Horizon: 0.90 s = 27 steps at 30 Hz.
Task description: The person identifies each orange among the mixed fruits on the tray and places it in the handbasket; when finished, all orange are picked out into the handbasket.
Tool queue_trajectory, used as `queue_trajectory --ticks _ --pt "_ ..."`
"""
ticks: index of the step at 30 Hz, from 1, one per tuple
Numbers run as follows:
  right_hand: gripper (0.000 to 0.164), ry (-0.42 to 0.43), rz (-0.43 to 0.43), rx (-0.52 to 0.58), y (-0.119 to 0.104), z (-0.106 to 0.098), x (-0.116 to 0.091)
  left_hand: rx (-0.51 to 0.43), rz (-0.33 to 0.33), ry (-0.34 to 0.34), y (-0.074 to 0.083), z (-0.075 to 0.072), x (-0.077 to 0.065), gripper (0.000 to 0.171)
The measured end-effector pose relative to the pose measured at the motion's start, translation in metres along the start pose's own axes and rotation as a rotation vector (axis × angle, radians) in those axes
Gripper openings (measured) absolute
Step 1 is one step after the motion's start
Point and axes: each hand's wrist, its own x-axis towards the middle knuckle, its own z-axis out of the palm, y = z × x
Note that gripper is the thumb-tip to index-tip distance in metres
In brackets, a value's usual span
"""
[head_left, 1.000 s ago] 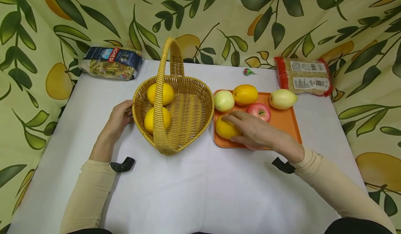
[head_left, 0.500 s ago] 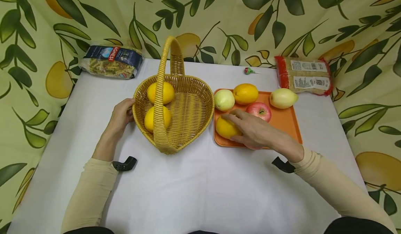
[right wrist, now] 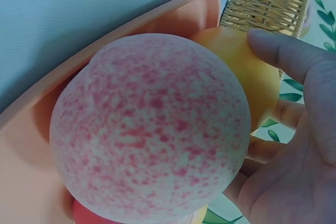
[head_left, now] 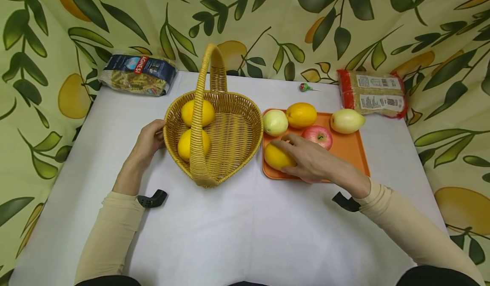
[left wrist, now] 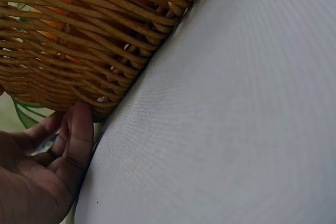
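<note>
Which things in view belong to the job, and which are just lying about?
In the job, apparently: wicker basket, the two yellow fruits inside it, the yellow fruit in the right hand, orange tray, its other fruit.

Probably just lying about: Agnesi pasta bag, lollipop, red-edged packet.

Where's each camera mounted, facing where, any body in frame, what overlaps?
Head: head-worn, facing forward-down at basket and tray; both sleeves, fingers show.
Left wrist: wrist-worn, facing basket's outside; left fingers show.
Right wrist: wrist-worn, facing speckled fruit, yellow fruit; right fingers show.
Head and right wrist share basket, tray, yellow fruit.
</note>
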Motion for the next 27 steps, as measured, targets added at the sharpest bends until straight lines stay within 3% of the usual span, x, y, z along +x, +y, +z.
queue_trajectory --ticks 8,13,16,23,27 --pt "0.067 -0.024 0.019 -0.025 -0.002 -0.003 0.001 -0.020 -0.010 -0.004 0.000 0.000 0.000 0.026" --pt "0.068 -0.032 0.071 0.017 -0.005 -0.018 -0.002 -0.004 -0.001 -0.006 0.001 0.001 0.000 0.027" --pt "0.068 0.019 0.072 0.021 -0.006 -0.032 -0.003 0.009 0.004 -0.003 0.001 0.000 0.000 0.029" --pt "0.066 0.200 -0.016 -0.026 -0.009 -0.058 0.003 -0.026 -0.012 -0.005 0.002 -0.001 0.000 0.026" --pt "0.065 0.240 -0.063 -0.036 -0.014 -0.065 0.012 -0.010 -0.018 -0.008 0.001 -0.001 0.000 0.028"
